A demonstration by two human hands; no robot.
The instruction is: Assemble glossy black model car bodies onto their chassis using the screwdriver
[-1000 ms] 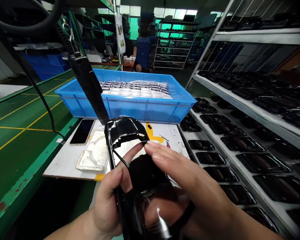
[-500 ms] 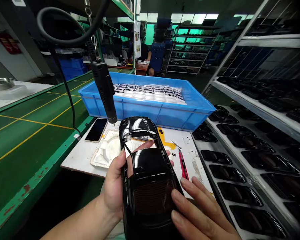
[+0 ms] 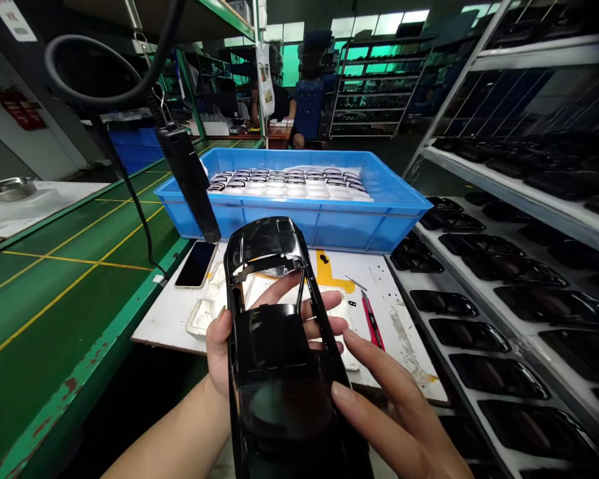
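Note:
A glossy black toy car body shell (image 3: pixel 274 339) is held up in front of me, its windows open frames. My left hand (image 3: pixel 222 352) cradles it from beneath. The thumb lies along the shell's left side, and the fingers show through the window opening and past the right edge. My right hand (image 3: pixel 399 406) is at the shell's right side with two fingers stretched out and apart; a fingertip rests against the side. Its thumb is hidden. Below on the white work board (image 3: pixel 404 332) lie a white moulded holder (image 3: pixel 199 316) and a red utility knife (image 3: pixel 373 322).
A blue bin (image 3: pixel 299 219) holding rows of small dark-rimmed parts stands behind the board. An electric screwdriver (image 3: pixel 190 179) hangs at left above a phone (image 3: pixel 196 264). Racks of black shells (image 3: pixel 479 332) line the right; a green conveyor (image 3: pixel 80 266) runs left. A person sits far behind.
The shell has shifted slightly left and turned a little in my left hand, whose fingers now show more past its right edge. My right fingers have moved along the right side. The view has shifted slightly.

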